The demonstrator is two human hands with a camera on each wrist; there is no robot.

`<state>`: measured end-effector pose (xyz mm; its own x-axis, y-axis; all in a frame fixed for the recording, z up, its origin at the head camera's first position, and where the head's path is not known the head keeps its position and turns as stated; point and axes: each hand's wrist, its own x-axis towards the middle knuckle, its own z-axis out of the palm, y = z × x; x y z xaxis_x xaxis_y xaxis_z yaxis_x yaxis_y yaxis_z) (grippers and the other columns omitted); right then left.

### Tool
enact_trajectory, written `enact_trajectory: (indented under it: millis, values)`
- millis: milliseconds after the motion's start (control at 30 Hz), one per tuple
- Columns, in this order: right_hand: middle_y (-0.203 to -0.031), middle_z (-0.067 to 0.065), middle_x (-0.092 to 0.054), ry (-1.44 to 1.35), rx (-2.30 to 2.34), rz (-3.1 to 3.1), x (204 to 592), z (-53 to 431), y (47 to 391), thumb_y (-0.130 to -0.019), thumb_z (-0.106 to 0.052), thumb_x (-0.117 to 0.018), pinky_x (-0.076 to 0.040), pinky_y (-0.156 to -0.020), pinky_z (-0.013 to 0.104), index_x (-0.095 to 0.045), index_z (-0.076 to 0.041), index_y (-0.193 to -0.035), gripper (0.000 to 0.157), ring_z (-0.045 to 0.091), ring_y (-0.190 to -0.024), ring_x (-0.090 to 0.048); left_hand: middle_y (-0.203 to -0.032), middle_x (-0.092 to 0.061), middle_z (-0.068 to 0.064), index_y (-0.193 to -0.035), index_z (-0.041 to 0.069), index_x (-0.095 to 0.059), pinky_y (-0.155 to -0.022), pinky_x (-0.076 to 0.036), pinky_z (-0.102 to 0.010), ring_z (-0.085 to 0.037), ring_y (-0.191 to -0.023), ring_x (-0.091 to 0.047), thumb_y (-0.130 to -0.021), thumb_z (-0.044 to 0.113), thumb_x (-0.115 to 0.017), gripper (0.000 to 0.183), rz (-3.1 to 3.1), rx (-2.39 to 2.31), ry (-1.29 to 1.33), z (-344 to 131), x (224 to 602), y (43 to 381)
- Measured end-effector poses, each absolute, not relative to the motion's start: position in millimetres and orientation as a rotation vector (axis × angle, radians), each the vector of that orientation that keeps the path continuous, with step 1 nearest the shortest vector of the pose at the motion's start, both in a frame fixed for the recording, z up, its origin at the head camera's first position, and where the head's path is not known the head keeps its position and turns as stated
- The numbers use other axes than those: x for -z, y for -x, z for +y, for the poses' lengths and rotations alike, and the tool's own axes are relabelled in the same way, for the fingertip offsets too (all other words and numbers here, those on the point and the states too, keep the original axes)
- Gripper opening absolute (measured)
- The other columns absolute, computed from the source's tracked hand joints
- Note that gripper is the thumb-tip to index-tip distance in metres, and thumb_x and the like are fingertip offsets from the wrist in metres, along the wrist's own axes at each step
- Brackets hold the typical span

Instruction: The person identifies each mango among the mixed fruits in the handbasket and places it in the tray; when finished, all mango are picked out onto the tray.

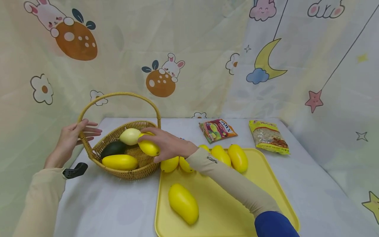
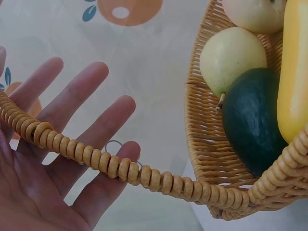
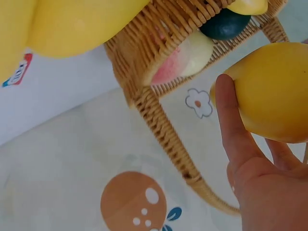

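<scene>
My right hand (image 1: 168,143) grips a lemon (image 1: 149,144) over the right side of the wicker basket (image 1: 127,175). In the right wrist view the fingers (image 3: 231,120) lie against the lemon (image 3: 274,91). The left hand (image 1: 69,138) touches the left side of the basket's handle (image 1: 118,94), its fingers spread and nearly straight; the left wrist view has the handle (image 2: 110,163) crossing in front of palm and fingers. Inside the basket lie a pale round fruit (image 1: 130,136), a dark green fruit (image 1: 113,150), a long yellow fruit (image 1: 119,162) and a pinkish peach (image 3: 171,65).
A yellow tray (image 1: 237,204) stands right of the basket. At its back lie lemons (image 1: 169,164) and mangoes (image 1: 238,158), partly behind the right arm; another mango (image 1: 183,204) lies near its front. Behind are a candy bag (image 1: 217,130) and a yellow food packet (image 1: 268,136).
</scene>
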<state>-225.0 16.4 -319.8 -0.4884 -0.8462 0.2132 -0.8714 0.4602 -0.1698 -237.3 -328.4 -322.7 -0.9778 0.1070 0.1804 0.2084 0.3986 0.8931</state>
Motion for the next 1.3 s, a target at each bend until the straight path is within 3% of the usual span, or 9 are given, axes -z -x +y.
enact_trajectory:
  millis: [533, 1000, 1300]
  values:
    - [-0.148, 0.013, -0.033, -1.538, -0.513, -2.536, 337, 108, 167, -0.068, -0.015, -0.075, -0.04, -0.106, 0.041, -0.052, -0.017, -0.131, 0.066, 0.026, -0.135, -0.036, -0.088, -0.069, 0.024, -0.115, 0.025, -0.063, -0.069, -0.052, -0.018, 0.003, -0.086, -0.066, -0.1, 0.052, -0.036, 0.042, -2.556, 1.613, 0.3, -329, 324, 238]
    - [-0.151, 0.008, -0.031, -1.484, -0.371, -2.658, 371, 156, 114, -0.066, -0.015, -0.077, -0.049, -0.092, 0.03, -0.05, -0.023, -0.134, 0.074, 0.021, -0.132, -0.039, -0.089, -0.069, 0.024, -0.116, 0.023, -0.063, -0.069, -0.053, -0.017, 0.004, -0.086, -0.066, -0.1, 0.052, -0.035, 0.043, -2.553, 1.626, 0.306, -331, 324, 238]
    - [-0.148, 0.01, -0.035, -1.472, -0.349, -2.543, 384, 174, 99, -0.061, -0.013, -0.078, -0.046, -0.099, 0.039, -0.053, -0.021, -0.13, 0.074, 0.023, -0.134, -0.037, -0.089, -0.069, 0.024, -0.116, 0.022, -0.063, -0.069, -0.053, -0.017, 0.005, -0.085, -0.065, -0.1, 0.051, -0.035, 0.044, -2.55, 1.617, 0.312, -330, 324, 239]
